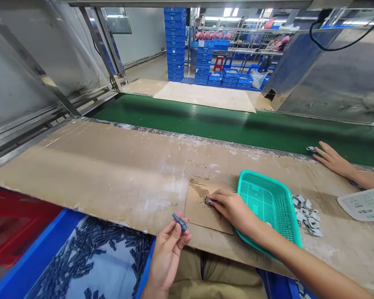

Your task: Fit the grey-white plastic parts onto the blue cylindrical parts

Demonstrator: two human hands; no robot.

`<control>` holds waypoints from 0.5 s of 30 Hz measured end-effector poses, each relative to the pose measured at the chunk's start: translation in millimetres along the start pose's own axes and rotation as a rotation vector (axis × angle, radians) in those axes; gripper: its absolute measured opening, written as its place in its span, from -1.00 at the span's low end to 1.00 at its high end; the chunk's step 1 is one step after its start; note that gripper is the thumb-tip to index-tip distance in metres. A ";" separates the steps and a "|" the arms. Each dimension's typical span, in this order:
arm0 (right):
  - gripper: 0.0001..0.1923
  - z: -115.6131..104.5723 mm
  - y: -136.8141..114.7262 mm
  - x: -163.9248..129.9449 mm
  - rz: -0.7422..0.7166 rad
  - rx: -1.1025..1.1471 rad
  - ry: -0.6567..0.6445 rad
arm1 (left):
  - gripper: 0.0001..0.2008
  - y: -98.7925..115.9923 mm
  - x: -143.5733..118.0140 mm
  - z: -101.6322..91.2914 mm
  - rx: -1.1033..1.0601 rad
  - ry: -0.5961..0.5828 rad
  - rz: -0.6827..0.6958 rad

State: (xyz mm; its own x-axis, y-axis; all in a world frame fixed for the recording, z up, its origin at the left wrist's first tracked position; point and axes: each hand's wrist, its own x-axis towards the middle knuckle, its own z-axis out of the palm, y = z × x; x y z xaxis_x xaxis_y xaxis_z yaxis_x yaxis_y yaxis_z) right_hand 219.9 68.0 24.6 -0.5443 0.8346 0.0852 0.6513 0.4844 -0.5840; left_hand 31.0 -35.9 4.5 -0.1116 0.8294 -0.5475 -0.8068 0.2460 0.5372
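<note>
My left hand (170, 249) pinches a small dark blue cylindrical part (180, 222) between thumb and fingers, above the front edge of the work table. The fingers of my right hand (229, 205) are closed on a small dark-rimmed round piece (208, 201), partly hidden by the fingertips. That piece is at a scuffed square of cardboard (205, 218) lying on the table. Beneath my right forearm stands a green plastic basket (241, 182). To the left of my left hand, a blue bin (54, 232) holds a heap of similar dark blue parts (71, 249).
A co-worker's hand (333, 160) reaches from the right to a small piece (311, 149) on the green conveyor belt (174, 114). Right of the basket lie several grey-white pieces (308, 216) and a white plastic lid or tray (364, 203). A metal post (50, 81) rises at left.
</note>
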 end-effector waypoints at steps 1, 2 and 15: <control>-0.75 -0.6 -0.6 -0.1 0.002 0.016 0.004 | -0.73 -1.7 1.2 0.2 0.019 -0.021 0.001; -0.75 -2.1 -1.8 -0.5 0.009 0.044 0.019 | -0.71 -3.3 2.3 1.2 0.038 -0.039 0.000; -0.67 -36.7 -41.9 -35.7 0.498 0.796 0.092 | -0.73 -34.7 5.6 50.9 0.015 -0.178 -0.097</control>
State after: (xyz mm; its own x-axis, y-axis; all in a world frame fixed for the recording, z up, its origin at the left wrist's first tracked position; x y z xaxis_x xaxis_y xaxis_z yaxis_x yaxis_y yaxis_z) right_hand 231.4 27.5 75.6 -0.2347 0.9312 -0.2788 0.2263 -0.2266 -0.9473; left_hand 87.9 -14.2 15.4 0.0717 0.8769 -0.4753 -0.8002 0.3351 0.4974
